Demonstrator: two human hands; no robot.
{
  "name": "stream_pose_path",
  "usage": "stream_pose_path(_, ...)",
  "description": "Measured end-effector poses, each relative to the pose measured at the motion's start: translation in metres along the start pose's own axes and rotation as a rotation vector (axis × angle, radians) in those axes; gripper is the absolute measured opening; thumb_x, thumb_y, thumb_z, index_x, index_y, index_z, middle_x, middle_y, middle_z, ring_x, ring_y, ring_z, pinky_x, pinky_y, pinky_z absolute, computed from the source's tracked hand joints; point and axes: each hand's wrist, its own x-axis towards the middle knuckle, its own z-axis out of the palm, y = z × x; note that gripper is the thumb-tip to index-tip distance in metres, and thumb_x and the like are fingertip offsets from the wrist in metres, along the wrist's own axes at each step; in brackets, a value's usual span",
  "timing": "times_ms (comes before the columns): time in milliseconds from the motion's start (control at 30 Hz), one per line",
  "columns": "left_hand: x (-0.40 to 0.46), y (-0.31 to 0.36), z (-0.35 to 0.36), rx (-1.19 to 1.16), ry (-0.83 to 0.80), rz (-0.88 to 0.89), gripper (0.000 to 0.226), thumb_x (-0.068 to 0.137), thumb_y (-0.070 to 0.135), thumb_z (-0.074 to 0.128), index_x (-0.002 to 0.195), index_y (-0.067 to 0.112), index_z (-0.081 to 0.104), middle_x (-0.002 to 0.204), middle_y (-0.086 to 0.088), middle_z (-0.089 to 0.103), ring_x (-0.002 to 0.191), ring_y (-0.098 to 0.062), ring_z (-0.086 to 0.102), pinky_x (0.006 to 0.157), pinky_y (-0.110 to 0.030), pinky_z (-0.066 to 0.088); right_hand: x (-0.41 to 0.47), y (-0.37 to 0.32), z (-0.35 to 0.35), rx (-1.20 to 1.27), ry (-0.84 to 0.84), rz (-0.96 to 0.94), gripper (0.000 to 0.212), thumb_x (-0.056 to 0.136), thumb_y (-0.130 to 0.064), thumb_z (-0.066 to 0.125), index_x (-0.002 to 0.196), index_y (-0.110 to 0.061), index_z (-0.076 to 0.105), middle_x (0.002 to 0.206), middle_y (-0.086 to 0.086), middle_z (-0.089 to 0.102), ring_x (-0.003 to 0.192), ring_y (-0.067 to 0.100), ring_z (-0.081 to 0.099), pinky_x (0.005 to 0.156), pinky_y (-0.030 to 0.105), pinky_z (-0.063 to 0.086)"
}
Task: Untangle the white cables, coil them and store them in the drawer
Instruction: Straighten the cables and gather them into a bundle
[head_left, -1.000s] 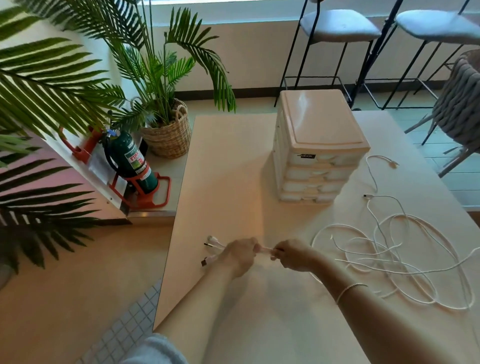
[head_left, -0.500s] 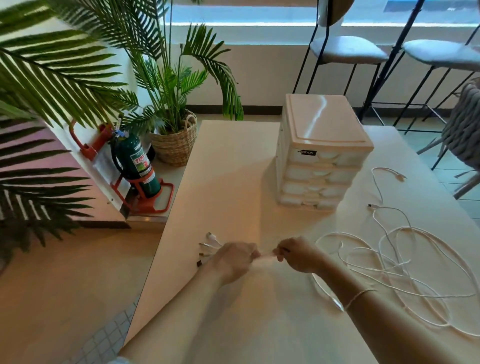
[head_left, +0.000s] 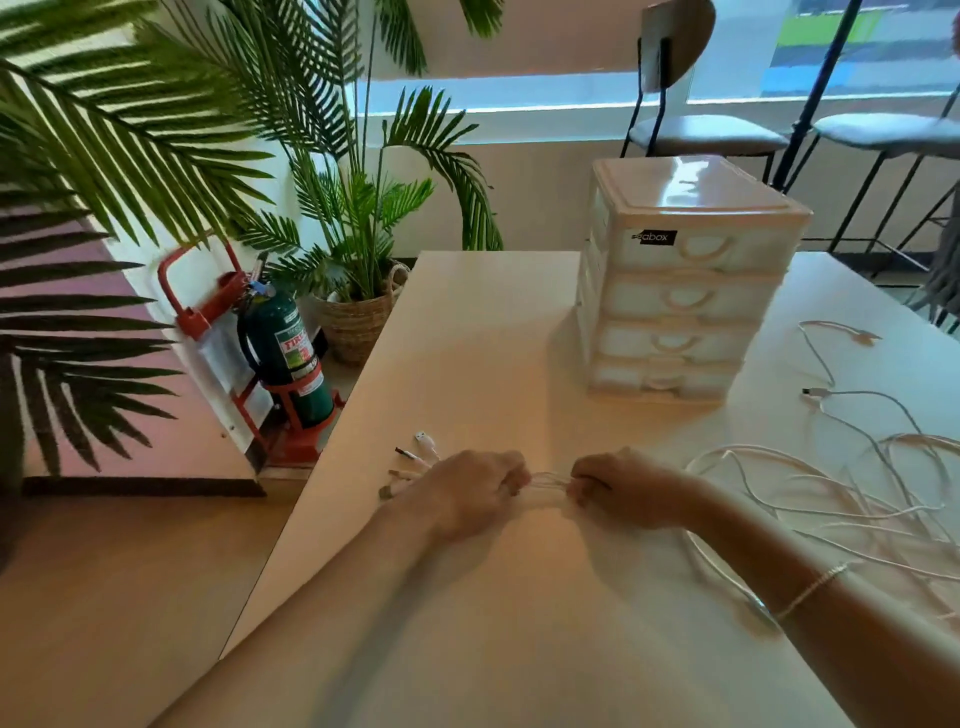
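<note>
Palm leaves (head_left: 130, 156) fill the left side, and I see a pale table (head_left: 467, 649) in front of me. Both fists are closed on one bunch of white cables (head_left: 545, 488): left hand (head_left: 470, 493) near the plugs (head_left: 415, 457), right hand (head_left: 631, 488) beside it. Loose cable loops lie tangled on the right. All four drawers of the drawer box (head_left: 680, 280) are closed.
</note>
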Motion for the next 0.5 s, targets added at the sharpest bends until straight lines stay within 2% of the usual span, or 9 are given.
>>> stream_pose_path(100, -0.008, -0.006, 0.005, 0.029, 0.083, 0.022, 0.025, 0.096, 0.038, 0.039, 0.091, 0.018, 0.052, 0.092, -0.006, 0.064, 0.089, -0.025, 0.057, 0.073, -0.032, 0.041, -0.008, 0.0, 0.004, 0.021, 0.017, 0.025, 0.027, 0.097, -0.029, 0.04, 0.113, -0.016, 0.057, 0.112, 0.005, 0.062, 0.099, 0.021, 0.056, 0.069, 0.023, 0.032)
stream_pose_path(167, -0.011, -0.014, 0.005, 0.047, 0.14, 0.029, 0.026, 0.097, 0.037, 0.039, 0.093, 0.016, 0.053, 0.097, -0.011, 0.064, 0.092, -0.027, 0.058, 0.075, -0.033, 0.041, -0.021, 0.008, 0.001, 0.007, 0.02, 0.044, 0.025, 0.095, -0.028, 0.043, 0.114, -0.018, 0.056, 0.107, 0.003, 0.062, 0.084, 0.014, 0.054, 0.06, 0.016, 0.035)
stream_pose_path(233, -0.017, -0.018, 0.004, 0.036, 0.177, 0.03, 0.027, 0.097, 0.035, 0.039, 0.093, 0.013, 0.054, 0.098, -0.013, 0.064, 0.092, -0.028, 0.058, 0.076, -0.033, 0.041, -0.039, 0.027, -0.003, 0.001, -0.036, 0.102, 0.017, 0.095, -0.027, 0.045, 0.105, -0.022, 0.057, 0.092, 0.0, 0.061, 0.066, 0.008, 0.05, 0.048, 0.007, 0.034)
stream_pose_path(300, -0.022, -0.018, 0.005, 0.034, 0.191, 0.031, 0.027, 0.097, 0.034, 0.039, 0.094, 0.011, 0.054, 0.098, -0.013, 0.064, 0.092, -0.028, 0.058, 0.078, -0.034, 0.042, -0.059, 0.056, -0.009, 0.137, -0.1, 0.19, 0.008, 0.092, -0.022, 0.052, 0.089, -0.026, 0.059, 0.082, 0.0, 0.058, 0.057, 0.008, 0.046, 0.049, 0.012, 0.037)
stream_pose_path(333, -0.025, -0.017, 0.006, 0.04, 0.2, 0.032, 0.027, 0.097, 0.034, 0.039, 0.094, 0.011, 0.054, 0.099, -0.014, 0.064, 0.093, -0.029, 0.058, 0.078, -0.034, 0.042, -0.07, 0.075, -0.013, 0.185, -0.112, 0.231, 0.012, 0.091, -0.018, 0.055, 0.083, -0.026, 0.057, 0.079, 0.002, 0.056, 0.056, 0.009, 0.045, 0.049, 0.017, 0.037)
stream_pose_path(400, -0.028, -0.016, 0.007, 0.062, 0.233, 0.023, 0.027, 0.098, 0.033, 0.038, 0.095, 0.011, 0.054, 0.101, -0.016, 0.063, 0.094, -0.031, 0.058, 0.078, -0.035, 0.041, -0.095, 0.11, -0.026, 0.104, -0.091, 0.349, 0.016, 0.088, -0.013, 0.058, 0.078, -0.025, 0.056, 0.081, 0.004, 0.057, 0.059, 0.012, 0.046, 0.053, 0.019, 0.037)
stream_pose_path(467, -0.029, -0.017, 0.008, 0.074, 0.256, 0.009, 0.026, 0.098, 0.032, 0.038, 0.097, 0.01, 0.054, 0.103, -0.018, 0.063, 0.095, -0.032, 0.058, 0.076, -0.035, 0.041, -0.121, 0.138, -0.038, -0.075, 0.013, 0.486, 0.004, 0.089, -0.017, 0.058, 0.087, -0.021, 0.059, 0.087, 0.0, 0.056, 0.065, 0.008, 0.048, 0.054, 0.012, 0.037)
stream_pose_path(500, -0.028, -0.018, 0.008, 0.077, 0.257, 0.005, 0.026, 0.098, 0.031, 0.039, 0.098, 0.01, 0.054, 0.103, -0.018, 0.063, 0.096, -0.033, 0.058, 0.077, -0.035, 0.041, -0.129, 0.147, -0.042, -0.143, 0.054, 0.543, 0.008, 0.088, -0.02, 0.06, 0.096, -0.017, 0.062, 0.085, -0.003, 0.055, 0.066, 0.005, 0.046, 0.052, 0.01, 0.037)
